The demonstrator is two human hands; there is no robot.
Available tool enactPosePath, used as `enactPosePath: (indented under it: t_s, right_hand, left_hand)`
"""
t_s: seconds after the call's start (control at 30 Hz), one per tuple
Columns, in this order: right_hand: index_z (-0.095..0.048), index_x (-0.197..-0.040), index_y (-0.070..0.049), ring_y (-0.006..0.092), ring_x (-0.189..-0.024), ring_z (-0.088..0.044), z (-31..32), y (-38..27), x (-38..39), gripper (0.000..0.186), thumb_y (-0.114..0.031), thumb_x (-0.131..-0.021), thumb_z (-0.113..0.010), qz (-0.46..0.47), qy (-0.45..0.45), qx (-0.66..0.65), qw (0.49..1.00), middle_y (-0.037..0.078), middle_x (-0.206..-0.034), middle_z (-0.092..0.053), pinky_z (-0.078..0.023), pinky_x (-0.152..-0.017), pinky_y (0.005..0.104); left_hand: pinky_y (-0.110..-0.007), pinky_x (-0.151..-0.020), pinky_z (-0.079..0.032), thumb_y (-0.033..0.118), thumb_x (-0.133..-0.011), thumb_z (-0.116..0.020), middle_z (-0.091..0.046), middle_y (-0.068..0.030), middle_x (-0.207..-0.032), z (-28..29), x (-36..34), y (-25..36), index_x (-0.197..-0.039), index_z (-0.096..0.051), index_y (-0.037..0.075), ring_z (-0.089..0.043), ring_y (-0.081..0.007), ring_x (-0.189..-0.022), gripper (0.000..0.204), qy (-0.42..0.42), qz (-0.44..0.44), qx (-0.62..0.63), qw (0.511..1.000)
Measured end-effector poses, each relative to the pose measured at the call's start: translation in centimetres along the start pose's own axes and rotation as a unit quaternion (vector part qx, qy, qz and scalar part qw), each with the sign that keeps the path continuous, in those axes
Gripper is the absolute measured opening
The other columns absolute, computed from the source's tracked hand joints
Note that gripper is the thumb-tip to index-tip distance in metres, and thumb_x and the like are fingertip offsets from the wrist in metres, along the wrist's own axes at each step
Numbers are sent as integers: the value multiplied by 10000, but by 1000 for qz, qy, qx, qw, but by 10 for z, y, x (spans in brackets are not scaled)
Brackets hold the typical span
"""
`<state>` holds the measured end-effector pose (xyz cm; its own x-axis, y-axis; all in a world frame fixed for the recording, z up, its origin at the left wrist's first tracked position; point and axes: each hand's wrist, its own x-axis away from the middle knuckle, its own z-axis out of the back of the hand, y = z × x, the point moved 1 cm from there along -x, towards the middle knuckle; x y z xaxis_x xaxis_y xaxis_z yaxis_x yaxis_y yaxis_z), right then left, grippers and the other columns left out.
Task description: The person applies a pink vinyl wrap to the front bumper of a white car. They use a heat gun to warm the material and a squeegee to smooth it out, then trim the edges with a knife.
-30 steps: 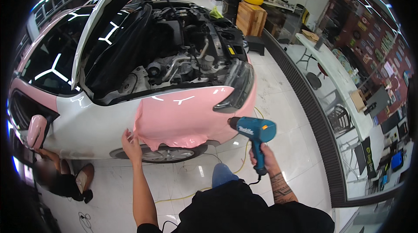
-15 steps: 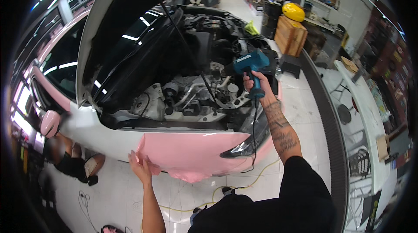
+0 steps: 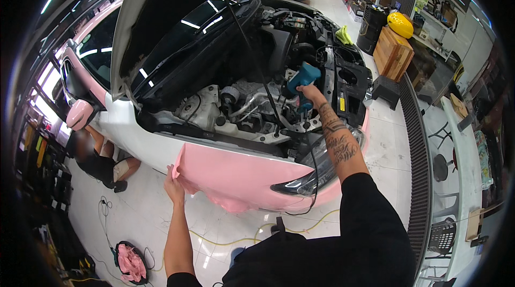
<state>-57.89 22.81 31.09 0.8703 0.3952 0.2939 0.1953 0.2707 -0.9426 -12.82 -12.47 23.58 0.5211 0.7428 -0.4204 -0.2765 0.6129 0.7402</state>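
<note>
Pinches the left edge of the pink film between the fingertips of the left hand, beside the bare white part of the fender. Has the film draped along the fender from there to the headlight, with a crumpled lower edge hanging loose. Grips the blue heat gun in the right hand, with fingers curled round it, above the engine and well apart from the film. Cannot tell the exact aim. Trails a black cord down past the headlight. Has the hood raised above the engine, with a thin rod beneath. On the floor, at lower left, a round dark bin with crumpled pink scraps. Below the mirror, a crouching person.
</note>
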Motion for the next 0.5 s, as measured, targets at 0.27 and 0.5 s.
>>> enactPosePath:
  t_s: [0.27,0.5]
  right_hand:
    - [-611,-918,114,342,-850,-631,7,25,-4,625,-504,-827,-611,75,104,362,923,257,-857,-629,-460,-743,413]
    - [-635,-904,25,328,-770,-621,-15,9,128,322,-287,-881,-560,310,388,177,849,213,-836,-636,-472,-660,404]
  left_hand:
    - [-329,-928,-433,-60,-831,-403,-540,-235,-1229,0,-4,-6,-1207,-559,-7,-541,-312,-1156,410,-37,-14,-6,999]
    - [-355,-955,-421,-40,-864,-419,-538,-236,-1230,-2,8,-16,-1208,-559,2,-526,-334,-1162,373,46,-142,-55,987]
